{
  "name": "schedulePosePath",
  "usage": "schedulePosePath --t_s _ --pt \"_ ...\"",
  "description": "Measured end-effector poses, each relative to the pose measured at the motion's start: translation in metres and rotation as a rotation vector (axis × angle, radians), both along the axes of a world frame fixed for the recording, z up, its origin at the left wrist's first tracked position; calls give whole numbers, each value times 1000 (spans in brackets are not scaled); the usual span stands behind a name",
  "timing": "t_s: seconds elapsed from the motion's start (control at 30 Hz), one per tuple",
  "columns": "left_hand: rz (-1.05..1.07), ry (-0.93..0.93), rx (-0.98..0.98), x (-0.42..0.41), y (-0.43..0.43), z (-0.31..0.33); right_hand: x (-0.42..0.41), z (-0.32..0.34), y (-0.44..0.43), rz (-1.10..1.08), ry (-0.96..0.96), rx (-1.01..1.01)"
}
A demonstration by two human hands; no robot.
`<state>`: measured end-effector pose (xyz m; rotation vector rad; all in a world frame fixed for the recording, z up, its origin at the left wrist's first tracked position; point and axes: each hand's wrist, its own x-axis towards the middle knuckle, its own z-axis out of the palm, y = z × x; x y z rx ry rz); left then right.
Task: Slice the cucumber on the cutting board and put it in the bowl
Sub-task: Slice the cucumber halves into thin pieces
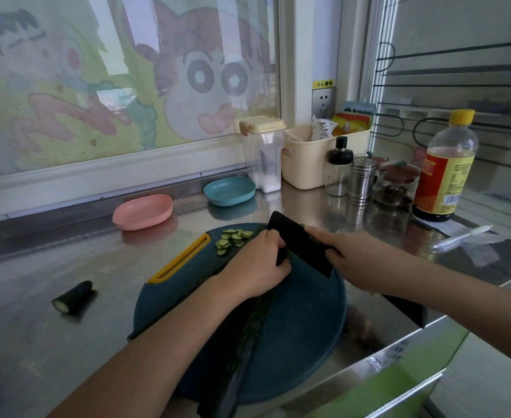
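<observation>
- The cucumber lies across the round cutting board, running from the near edge up toward the far side. Its cut end is hidden under the hand and blade.
- The left hand is curled over the cucumber, pinning it just beside the blade.
- The right hand grips the black knife, whose blade stands on edge against the left knuckles.
- A small heap of slices sits at the board's far edge, next to the yellow slot.
- Handling, as I judge it: the cucumber is firm and light but round and wet-skinned, so it wants to roll. Hold it from above, close behind the cut, with fingertips tucked back. The slices are thin, limp and sticky, so they are better scooped on the blade than pinched.
- Two bowls wait near the worktop's back edge, the pink bowl to the left and the blue bowl farther right. I cannot tell which one is meant. Nothing lies between the slices and either bowl.
- A cut-off end lies on the worktop left of the board.
- The soy sauce bottle, shaker and basket crowd the back right corner, well apart from the cutting.
</observation>
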<state>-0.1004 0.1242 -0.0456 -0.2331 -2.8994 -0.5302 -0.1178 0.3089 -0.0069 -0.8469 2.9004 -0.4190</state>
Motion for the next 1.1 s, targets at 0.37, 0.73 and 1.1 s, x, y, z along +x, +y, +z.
schedulePosePath --t_s 0.37,0.73,1.1 --pt "11 19 -32 0 3 0 -5 -12 -10 0 64 40" --pt "6 44 -31 2 3 0 -4 -17 -8 -16 47 -5" --pt "9 31 -5 0 1 -2 3 -3 -3 1 35 4"
